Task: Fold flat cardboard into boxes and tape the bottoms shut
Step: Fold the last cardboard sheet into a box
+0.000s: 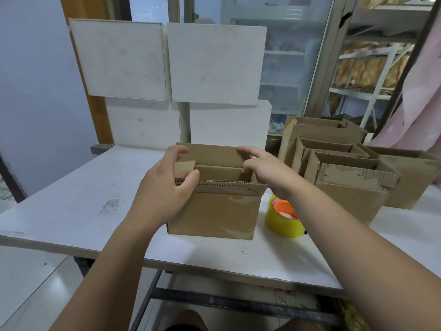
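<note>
Left hand (164, 187) grips the box (214, 216) at its left end, thumb on the near flap's edge, fingers curled over the end flap. Right hand (267, 170) curls over the opposite end flap. Risk: uneven inward pressure could skew the walls or slide the box along the desk (71, 211). Tape roll (281, 223) sits just beneath the right fingers; a dropped wrist may knock it.

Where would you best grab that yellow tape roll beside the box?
Probably take the yellow tape roll by its outer band, fingers spanning it, coming from above. It lies with its orange core facing up, and the cardboard box stands close on its left, so a sideways approach looks cramped.
</note>
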Demonstrator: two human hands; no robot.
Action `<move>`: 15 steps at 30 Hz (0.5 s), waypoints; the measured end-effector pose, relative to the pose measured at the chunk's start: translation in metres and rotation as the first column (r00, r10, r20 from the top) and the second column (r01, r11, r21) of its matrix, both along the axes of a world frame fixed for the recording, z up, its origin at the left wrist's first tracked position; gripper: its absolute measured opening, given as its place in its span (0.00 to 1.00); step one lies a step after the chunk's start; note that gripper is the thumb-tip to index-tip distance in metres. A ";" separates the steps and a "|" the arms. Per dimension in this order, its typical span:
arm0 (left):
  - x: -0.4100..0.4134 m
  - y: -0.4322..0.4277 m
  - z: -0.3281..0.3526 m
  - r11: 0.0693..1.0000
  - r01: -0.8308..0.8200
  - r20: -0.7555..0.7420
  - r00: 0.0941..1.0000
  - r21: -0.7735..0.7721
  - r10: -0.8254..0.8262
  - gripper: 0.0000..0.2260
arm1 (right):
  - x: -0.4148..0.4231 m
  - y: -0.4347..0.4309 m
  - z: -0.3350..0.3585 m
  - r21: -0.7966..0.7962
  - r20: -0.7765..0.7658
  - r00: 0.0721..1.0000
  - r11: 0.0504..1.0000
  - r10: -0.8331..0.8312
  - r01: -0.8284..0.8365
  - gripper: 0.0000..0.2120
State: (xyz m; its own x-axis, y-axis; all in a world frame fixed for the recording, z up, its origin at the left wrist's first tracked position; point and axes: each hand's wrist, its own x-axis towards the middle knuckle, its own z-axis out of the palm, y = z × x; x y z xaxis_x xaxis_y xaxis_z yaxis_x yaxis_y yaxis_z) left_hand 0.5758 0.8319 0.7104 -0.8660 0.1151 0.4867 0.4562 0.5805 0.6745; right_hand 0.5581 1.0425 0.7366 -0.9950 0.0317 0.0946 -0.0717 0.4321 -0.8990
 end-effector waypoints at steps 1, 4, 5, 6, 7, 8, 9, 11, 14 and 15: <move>-0.001 -0.004 0.002 0.999 0.037 0.051 0.998 0.006 -0.037 0.15 | 0.000 0.000 -0.001 -0.017 0.006 1.000 1.000 0.005 -0.005 0.21; -0.006 -0.018 0.002 0.989 0.124 0.150 0.979 0.083 -0.135 0.17 | 0.000 0.000 -0.006 -0.207 0.043 0.999 0.978 -0.003 0.011 0.13; -0.008 -0.021 0.001 0.985 0.135 0.160 0.975 0.111 -0.152 0.18 | -0.001 0.000 -0.008 -0.292 0.051 0.999 0.956 -0.014 0.028 0.13; -0.010 -0.022 -0.001 0.981 0.139 0.162 0.974 0.138 -0.161 0.17 | -0.002 0.002 -0.011 -0.362 0.050 0.999 0.932 -0.017 0.034 0.14; -0.012 -0.023 -0.004 0.976 0.138 0.156 0.974 0.166 -0.165 0.15 | -0.003 0.003 -0.014 -0.414 0.045 0.999 0.910 -0.013 0.030 0.15; -0.013 -0.022 -0.006 0.971 0.126 0.151 0.976 0.203 -0.159 0.12 | -0.004 0.004 -0.017 -0.440 0.038 0.999 0.898 -0.002 0.019 0.17; -0.015 -0.020 -0.010 0.964 0.108 0.144 0.979 0.243 -0.146 0.10 | -0.005 0.005 -0.020 -0.440 0.036 0.999 0.898 0.008 0.008 0.18; -0.017 -0.016 -0.015 0.954 0.052 0.132 0.987 0.294 -0.094 0.09 | -0.006 0.007 -0.025 -0.426 0.033 0.999 0.905 0.021 -0.004 0.22; -0.015 -0.009 -0.018 0.920 -0.016 0.117 0.993 0.392 -0.033 0.12 | -0.009 0.008 -0.029 -0.463 0.022 0.999 0.885 -0.043 0.049 0.27; -0.014 -0.007 -0.019 0.910 -0.035 0.114 0.993 0.413 -0.013 0.13 | -0.010 0.007 -0.031 -0.458 0.030 0.997 0.886 -0.071 0.077 0.28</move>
State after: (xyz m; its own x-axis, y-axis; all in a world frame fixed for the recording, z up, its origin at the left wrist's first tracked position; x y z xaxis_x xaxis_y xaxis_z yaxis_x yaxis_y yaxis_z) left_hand 0.5620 0.8249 0.6917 -0.9175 -0.0849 0.3885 0.3591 0.2431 0.9011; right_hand 0.5481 1.0496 0.7056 -0.9891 0.1421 0.0397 -0.0437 -0.0250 -0.9987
